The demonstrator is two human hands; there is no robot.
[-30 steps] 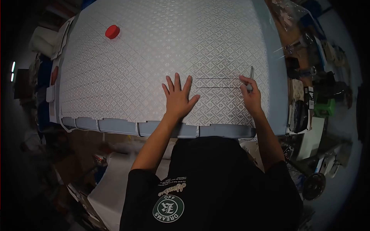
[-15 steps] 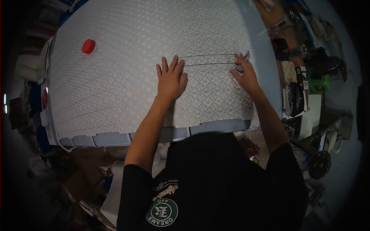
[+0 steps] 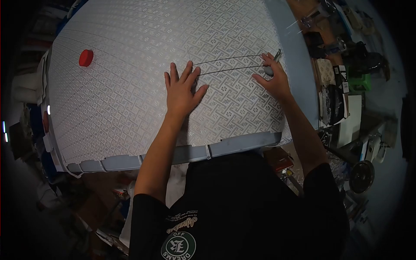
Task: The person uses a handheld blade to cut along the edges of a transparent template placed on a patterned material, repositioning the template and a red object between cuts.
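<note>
My left hand (image 3: 182, 94) lies flat on a pale patterned fabric (image 3: 234, 97), fingers spread and thumb out to the side. Two thin dark strings (image 3: 229, 58) run across the fabric, from the fingers of this hand to those of my right hand (image 3: 277, 80). That hand rests near the fabric's right edge, its fingers curled around a small tool (image 3: 269, 70) with a grey rounded body and a metal end that sticks up past the fingers. The tool's exact kind is hidden by the grip.
A round red object (image 3: 86, 58) sits on the fabric at the far left. The table's grey-blue border (image 3: 297, 60) shows along the right. Beyond it stand a cluttered side bench and a green crate (image 3: 360, 82). A round metal dish (image 3: 361, 177) is lower right.
The view has turned slightly, so the red object and my left hand appear further left. Both hands keep their poses on the fabric, with the strings still stretched between them.
</note>
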